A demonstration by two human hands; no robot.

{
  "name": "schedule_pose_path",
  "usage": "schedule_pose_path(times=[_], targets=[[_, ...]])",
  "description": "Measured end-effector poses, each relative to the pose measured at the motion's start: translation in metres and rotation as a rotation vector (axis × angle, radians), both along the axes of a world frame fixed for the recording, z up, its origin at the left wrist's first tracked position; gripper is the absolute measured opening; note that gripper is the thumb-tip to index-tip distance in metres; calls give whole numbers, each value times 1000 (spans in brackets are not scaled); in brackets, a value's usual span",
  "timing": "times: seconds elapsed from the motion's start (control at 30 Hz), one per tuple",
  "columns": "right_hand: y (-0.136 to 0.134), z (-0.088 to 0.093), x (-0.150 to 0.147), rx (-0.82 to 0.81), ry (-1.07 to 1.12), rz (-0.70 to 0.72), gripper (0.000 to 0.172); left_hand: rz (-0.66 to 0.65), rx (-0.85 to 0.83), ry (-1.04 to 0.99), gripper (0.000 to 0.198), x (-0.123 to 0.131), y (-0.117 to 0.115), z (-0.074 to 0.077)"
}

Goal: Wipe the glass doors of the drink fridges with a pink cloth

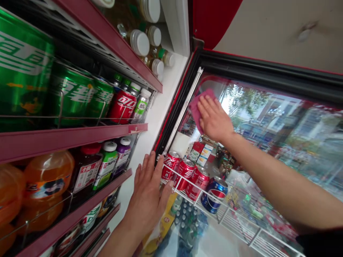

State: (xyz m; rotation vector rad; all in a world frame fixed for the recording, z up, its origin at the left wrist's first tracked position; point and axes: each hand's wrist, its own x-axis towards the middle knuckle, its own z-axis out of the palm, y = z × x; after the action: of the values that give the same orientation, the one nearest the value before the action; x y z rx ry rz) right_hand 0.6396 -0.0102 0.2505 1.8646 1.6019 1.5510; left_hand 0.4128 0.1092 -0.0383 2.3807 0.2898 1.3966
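Note:
My right hand (215, 119) presses a pink cloth (197, 112) flat against the glass of the open fridge door (249, 107), near the upper corner by the hinge side. Its fingers lie together over the cloth. Lower down, my left hand (147, 194) is open with fingers spread, at the black door frame beside the wire door rack (197, 203); whether it touches the frame I cannot tell. Red soda cans (184, 173) and a blue Pepsi can (214, 194) stand in that rack, just right of my left hand.
On the left, fridge shelves with maroon edges (75, 139) hold green cans (72, 92), orange soda bottles (48, 175) and juice bottles (107, 160). White-capped bottles (140, 43) sit above. A white light strip (184, 107) runs along the door. Street and stock show through the glass.

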Motion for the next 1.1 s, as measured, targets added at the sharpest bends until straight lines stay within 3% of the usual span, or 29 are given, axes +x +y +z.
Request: schedule_pose_path(times=[0.07, 0.13, 0.2, 0.27, 0.33, 0.4, 0.5, 0.57, 0.7, 1.0, 1.1], targets=[[-12, 13, -1, 119, -18, -39, 75, -7, -2, -2, 79, 0, -1, 0], [-17, 8, -1, 85, -27, -39, 77, -9, -3, -7, 79, -1, 0, 0], [-17, -17, 0, -148, -31, -1, 72, -5, -5, -8, 79, -1, 0, -3], [-12, -54, 2, -482, -40, 52, 62, 5, -7, -10, 80, -1, 0, -6], [-4, -87, 2, -621, -42, 77, 55, 11, -3, -16, 81, 1, -1, -8], [4, -107, 2, -644, -16, 82, 57, 9, 4, -20, 82, 5, -4, -10], [4, -109, -1, -628, -1, 45, 59, -11, 8, -21, 83, 12, -14, -8], [-11, -104, -1, -609, -14, 11, 61, -24, 2, -26, 83, 19, -23, -4], [-83, -103, 7, -461, -26, -29, 64, -77, 12, -56, 85, 36, -50, 8], [-331, -133, 14, -200, 35, -196, 79, -234, 30, -104, 85, 61, -118, 40], [-382, -145, 13, -127, 26, -226, 83, -265, 44, -92, 87, 63, -123, 43]])
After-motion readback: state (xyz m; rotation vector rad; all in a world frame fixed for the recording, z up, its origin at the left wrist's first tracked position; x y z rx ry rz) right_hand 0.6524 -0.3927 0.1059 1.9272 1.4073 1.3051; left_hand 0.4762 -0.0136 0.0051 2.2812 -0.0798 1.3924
